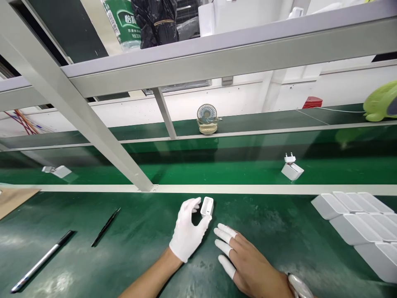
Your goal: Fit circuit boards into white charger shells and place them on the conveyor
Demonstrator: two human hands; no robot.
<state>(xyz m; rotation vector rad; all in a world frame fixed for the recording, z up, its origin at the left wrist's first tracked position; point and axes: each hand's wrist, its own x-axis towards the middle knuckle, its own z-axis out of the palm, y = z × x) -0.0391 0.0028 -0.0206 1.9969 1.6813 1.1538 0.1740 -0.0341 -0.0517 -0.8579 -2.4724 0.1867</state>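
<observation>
On the green bench: we work at its near edge.
Left hand (pixel 187 231): gloved, fingers closed around the small white charger (pixel 206 206), at twelve o'clock.
Right hand (pixel 248 265): flat, holding nothing.
Progress: we judge handling begun; white cases (pixel 356 225) wait at three o'clock.

On the near table, the left hand (pixel 187 234) holds a charger (pixel 206 206), the right hand (pixel 248 265) just beside it; two pens (pixel 105 227) lie left, boxes (pixel 356 223) right; behind, another charger (pixel 292 169) rides the belt (pixel 217 165); a fan (pixel 207 118) stands beyond.

white charger (pixel 206 206), white glove (pixel 187 231), green mat (pixel 139 231)
</observation>
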